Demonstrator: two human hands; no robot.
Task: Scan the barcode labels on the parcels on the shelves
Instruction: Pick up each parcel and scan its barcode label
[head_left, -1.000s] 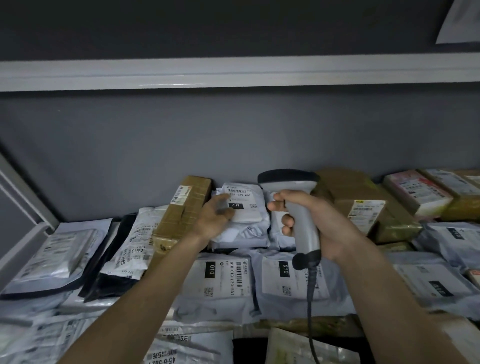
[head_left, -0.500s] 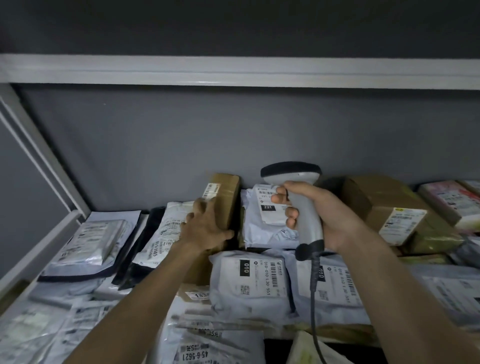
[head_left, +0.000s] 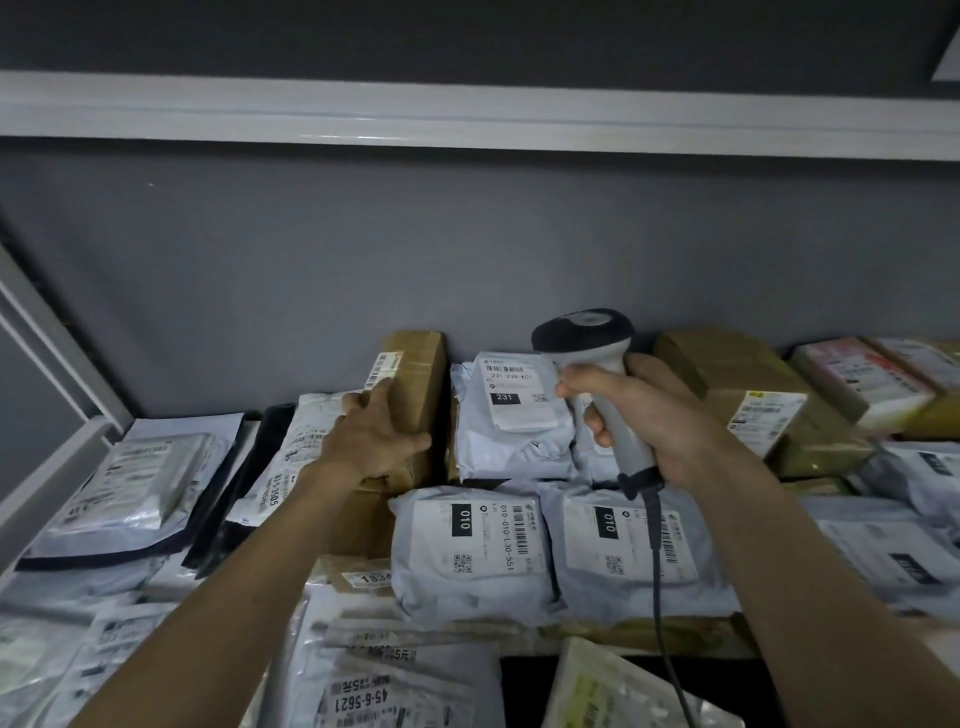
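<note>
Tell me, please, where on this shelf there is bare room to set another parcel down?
Hardly any. Parcels cover the shelf from the left frame to the right edge, overlapping. The only open room is the air above them, against the grey back wall. It is most crowded around the upright cardboard box and the 231 mailer.

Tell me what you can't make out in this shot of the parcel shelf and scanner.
Head view only:
- Scanner window: faces away; beam target unknown.
- Trigger: hidden under the right hand.
- Brown box label: barcode too small to read; left hand covers the box's lower face.
- Scanner cable: cut off by the bottom edge.
- Right-side parcels: blurred, cropped by the frame.
</note>
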